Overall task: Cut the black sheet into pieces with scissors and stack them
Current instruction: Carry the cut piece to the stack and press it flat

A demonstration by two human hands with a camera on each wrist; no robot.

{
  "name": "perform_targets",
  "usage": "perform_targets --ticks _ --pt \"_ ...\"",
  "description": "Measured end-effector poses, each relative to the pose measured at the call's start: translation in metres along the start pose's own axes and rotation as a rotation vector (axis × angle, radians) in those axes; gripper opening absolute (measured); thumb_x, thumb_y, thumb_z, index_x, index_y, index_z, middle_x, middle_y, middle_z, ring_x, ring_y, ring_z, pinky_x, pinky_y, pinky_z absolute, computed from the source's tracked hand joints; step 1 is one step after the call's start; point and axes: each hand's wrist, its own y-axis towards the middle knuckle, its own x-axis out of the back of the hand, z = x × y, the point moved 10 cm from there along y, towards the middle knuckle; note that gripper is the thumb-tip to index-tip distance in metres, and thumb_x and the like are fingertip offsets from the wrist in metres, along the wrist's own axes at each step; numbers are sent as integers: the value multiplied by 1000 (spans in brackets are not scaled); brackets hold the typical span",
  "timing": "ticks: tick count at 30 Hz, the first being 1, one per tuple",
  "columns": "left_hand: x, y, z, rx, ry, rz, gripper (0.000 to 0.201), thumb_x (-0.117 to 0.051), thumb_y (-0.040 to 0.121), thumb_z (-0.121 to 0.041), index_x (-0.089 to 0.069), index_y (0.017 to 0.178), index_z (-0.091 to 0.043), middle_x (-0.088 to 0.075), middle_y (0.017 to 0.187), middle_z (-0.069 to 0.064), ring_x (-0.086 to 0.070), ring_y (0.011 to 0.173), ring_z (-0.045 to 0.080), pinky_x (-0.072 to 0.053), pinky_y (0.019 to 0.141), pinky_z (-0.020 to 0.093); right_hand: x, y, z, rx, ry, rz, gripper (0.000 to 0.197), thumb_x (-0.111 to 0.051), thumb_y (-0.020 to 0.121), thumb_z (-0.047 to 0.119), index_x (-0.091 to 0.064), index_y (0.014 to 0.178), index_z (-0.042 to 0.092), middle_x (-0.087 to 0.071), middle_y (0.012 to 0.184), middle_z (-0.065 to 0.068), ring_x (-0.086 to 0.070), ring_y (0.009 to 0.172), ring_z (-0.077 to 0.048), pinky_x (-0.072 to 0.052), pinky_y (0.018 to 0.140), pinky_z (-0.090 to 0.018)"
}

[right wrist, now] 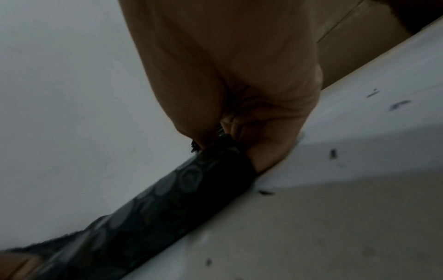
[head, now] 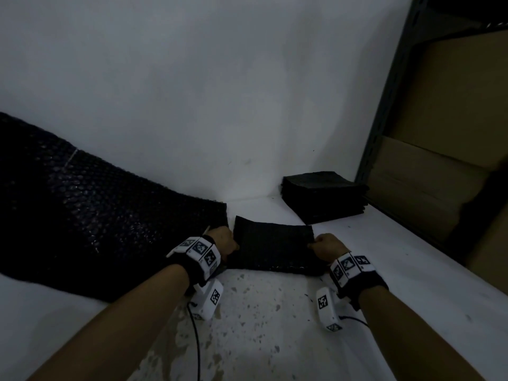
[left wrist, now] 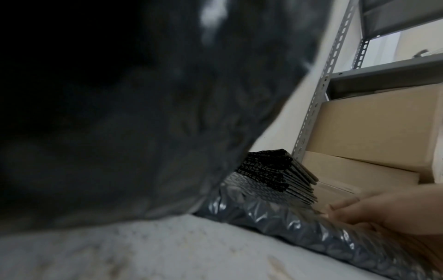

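A cut black bubble-wrap piece (head: 272,248) is stretched between my two hands, its near edge on the white surface. My left hand (head: 225,240) grips its left edge. My right hand (head: 327,247) pinches its right edge, thumb against curled fingers (right wrist: 271,147) over the black piece (right wrist: 167,199). The large uncut black sheet (head: 96,215) lies at the left and slopes up the wall. A stack of cut pieces (head: 324,196) stands at the back right, also seen as the stack (left wrist: 271,170). I cannot make out the scissors.
A grey metal rack (head: 384,119) with cardboard boxes (head: 439,174) stands at the right, close to the stack. A white wall (head: 220,78) runs behind. The surface in front of me is worn and speckled (head: 261,325), with small black scraps.
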Motion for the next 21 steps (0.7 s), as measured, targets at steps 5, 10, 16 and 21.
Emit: perform_targets --ticks 5,10,16,21 --pt "0 -1 -1 -20 6 5 33 -59 96 -23 -45 67 -23 -48 68 -6 -44 58 6 -38 54 16 8 -19 22 19 -250 -117 90 -60 91 58 -23 150 0 -45 146 -19 -49 130 -32 -45 101 -38" --pt "2 -6 -4 -30 8 5 34 -58 97 -23 -42 67 -23 -45 69 -6 -42 58 5 -35 54 15 -25 -40 65 284 -444 5 110 -58 75 81 -10 155 23 -18 159 -16 -21 146 -36 -30 114 -53" --pt "6 -11 -4 -8 36 -21 29 -58 97 -24 -48 70 -18 -49 74 -2 -42 61 8 -32 50 12 -58 -44 67 319 -587 207 95 -57 78 79 -14 155 44 -9 164 -9 -14 148 -41 -21 118 -52" --pt "15 -22 -19 -89 116 -35 107 -78 76 -55 -23 149 0 -47 137 17 -51 123 31 -50 94 35 -55 -46 67 329 -590 199 94 -57 80 77 -14 155 43 -10 164 -9 -13 148 -41 -20 119 -50"
